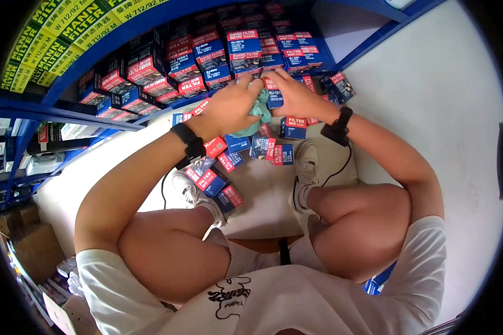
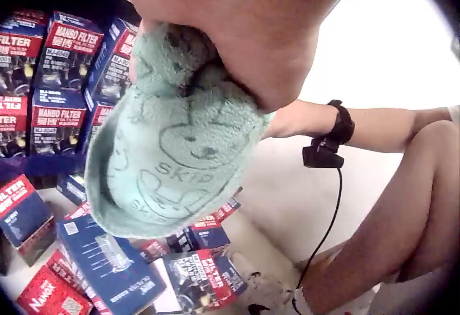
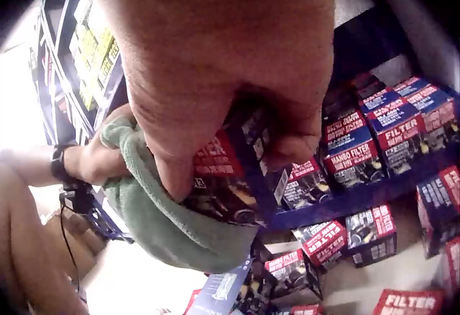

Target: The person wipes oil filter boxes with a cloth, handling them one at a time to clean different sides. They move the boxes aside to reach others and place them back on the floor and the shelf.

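My left hand (image 1: pixel 236 106) grips a green printed cloth (image 2: pixel 187 149), bunched under the fingers with a loose fold hanging below. Right beside it, my right hand (image 1: pixel 296 96) holds a red and blue oil filter box (image 3: pixel 223 175) between thumb and fingers. The cloth lies against that box in the right wrist view. Both hands are close together in front of the lower shelf, above boxes strewn on the floor. Part of the held box is hidden behind the right hand.
Stacked filter boxes (image 1: pixel 195 56) fill the blue shelf (image 1: pixel 117 123). Several loose boxes (image 1: pixel 212 181) lie on the floor between the shelf and the person's shoes (image 1: pixel 306 167). Yellow-green boxes (image 1: pixel 61 42) stand on the shelf above. A white wall (image 1: pixel 430 111) rises at the right.
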Action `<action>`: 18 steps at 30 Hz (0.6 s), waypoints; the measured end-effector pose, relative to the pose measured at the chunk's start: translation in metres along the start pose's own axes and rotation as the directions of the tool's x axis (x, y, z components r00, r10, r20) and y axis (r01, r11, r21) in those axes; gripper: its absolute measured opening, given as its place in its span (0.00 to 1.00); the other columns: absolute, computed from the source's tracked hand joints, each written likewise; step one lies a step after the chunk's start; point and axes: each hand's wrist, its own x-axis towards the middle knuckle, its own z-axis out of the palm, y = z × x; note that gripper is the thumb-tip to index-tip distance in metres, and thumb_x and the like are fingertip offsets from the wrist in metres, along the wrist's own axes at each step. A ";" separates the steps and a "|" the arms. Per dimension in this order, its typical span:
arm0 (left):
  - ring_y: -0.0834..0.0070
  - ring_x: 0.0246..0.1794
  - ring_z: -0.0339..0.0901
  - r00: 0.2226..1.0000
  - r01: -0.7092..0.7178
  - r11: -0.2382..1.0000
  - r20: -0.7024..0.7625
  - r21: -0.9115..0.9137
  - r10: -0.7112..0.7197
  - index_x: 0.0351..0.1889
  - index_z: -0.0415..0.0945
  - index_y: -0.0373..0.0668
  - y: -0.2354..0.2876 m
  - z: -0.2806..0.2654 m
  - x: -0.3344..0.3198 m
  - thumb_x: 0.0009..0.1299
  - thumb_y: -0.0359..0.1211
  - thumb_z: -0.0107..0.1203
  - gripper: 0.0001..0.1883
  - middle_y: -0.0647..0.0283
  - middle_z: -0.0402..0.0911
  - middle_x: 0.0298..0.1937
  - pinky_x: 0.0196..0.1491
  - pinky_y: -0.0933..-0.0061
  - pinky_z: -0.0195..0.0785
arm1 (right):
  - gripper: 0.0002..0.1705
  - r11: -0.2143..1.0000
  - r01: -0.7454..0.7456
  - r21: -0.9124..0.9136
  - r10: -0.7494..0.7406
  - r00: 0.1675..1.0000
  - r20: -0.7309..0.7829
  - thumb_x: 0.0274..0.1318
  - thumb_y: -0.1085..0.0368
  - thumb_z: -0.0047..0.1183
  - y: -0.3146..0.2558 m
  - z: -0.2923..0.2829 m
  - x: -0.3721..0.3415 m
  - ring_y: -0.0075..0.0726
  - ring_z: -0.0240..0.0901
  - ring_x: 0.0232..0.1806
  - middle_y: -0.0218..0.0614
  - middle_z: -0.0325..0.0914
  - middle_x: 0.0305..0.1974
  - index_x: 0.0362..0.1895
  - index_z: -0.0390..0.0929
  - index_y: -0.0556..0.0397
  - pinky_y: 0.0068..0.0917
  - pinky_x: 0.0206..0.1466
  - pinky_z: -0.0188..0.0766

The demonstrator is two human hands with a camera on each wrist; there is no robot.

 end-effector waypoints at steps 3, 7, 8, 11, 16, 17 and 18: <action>0.41 0.49 0.77 0.999 0.042 0.990 -0.015 0.134 -0.040 0.60 0.62 0.37 0.006 0.000 0.013 0.60 0.38 0.66 0.34 0.40 0.69 0.58 0.52 0.49 0.74 | 0.48 0.992 0.073 -0.099 -0.081 0.993 -0.083 0.39 0.56 0.71 0.009 -0.001 0.008 0.62 0.71 0.58 0.49 0.67 0.58 0.66 0.63 0.54 0.47 0.57 0.72; 0.42 0.47 0.78 0.986 0.164 0.981 -0.029 0.101 -0.162 0.60 0.62 0.36 -0.006 0.002 0.021 0.61 0.38 0.64 0.33 0.41 0.70 0.55 0.50 0.49 0.74 | 0.51 0.978 -0.048 -0.204 0.047 0.999 -0.013 0.38 0.47 0.71 -0.011 -0.010 0.010 0.57 0.73 0.57 0.47 0.71 0.56 0.66 0.64 0.54 0.49 0.55 0.73; 0.42 0.47 0.78 0.982 0.190 0.975 -0.026 0.113 -0.189 0.60 0.62 0.36 -0.009 0.002 0.022 0.61 0.38 0.65 0.33 0.41 0.70 0.55 0.50 0.49 0.75 | 0.51 0.973 -0.071 -0.220 0.070 0.997 -0.013 0.38 0.49 0.72 -0.018 -0.010 0.007 0.58 0.73 0.58 0.47 0.70 0.59 0.66 0.64 0.54 0.46 0.57 0.72; 0.42 0.48 0.78 0.978 0.207 0.970 -0.014 0.126 -0.207 0.61 0.62 0.36 -0.008 0.005 0.022 0.61 0.37 0.65 0.33 0.41 0.70 0.55 0.50 0.49 0.75 | 0.51 0.972 -0.106 -0.210 0.107 0.994 -0.007 0.38 0.50 0.73 -0.019 -0.009 0.004 0.57 0.72 0.60 0.46 0.68 0.64 0.66 0.65 0.55 0.44 0.60 0.71; 0.41 0.51 0.77 0.993 0.118 0.980 -0.002 0.160 -0.119 0.60 0.62 0.35 0.005 0.004 0.030 0.60 0.36 0.65 0.33 0.41 0.71 0.55 0.51 0.49 0.75 | 0.52 0.982 -0.038 -0.183 0.019 0.994 -0.108 0.35 0.44 0.73 0.008 -0.002 0.003 0.57 0.73 0.58 0.47 0.72 0.58 0.65 0.67 0.53 0.49 0.58 0.72; 0.41 0.51 0.77 0.993 0.119 0.980 -0.002 0.158 -0.120 0.60 0.62 0.35 0.006 0.003 0.032 0.60 0.36 0.65 0.33 0.41 0.71 0.55 0.51 0.49 0.75 | 0.52 0.985 -0.042 -0.166 0.023 0.993 -0.114 0.35 0.44 0.73 0.011 -0.001 0.002 0.57 0.73 0.58 0.46 0.72 0.57 0.65 0.67 0.53 0.48 0.58 0.71; 0.41 0.51 0.77 0.990 0.141 0.980 -0.006 0.144 -0.141 0.60 0.62 0.35 0.004 0.003 0.032 0.60 0.36 0.65 0.33 0.41 0.71 0.55 0.51 0.49 0.75 | 0.52 0.988 -0.045 -0.151 0.027 0.992 -0.121 0.35 0.44 0.73 0.007 -0.003 0.003 0.57 0.73 0.58 0.46 0.73 0.57 0.65 0.67 0.53 0.48 0.58 0.71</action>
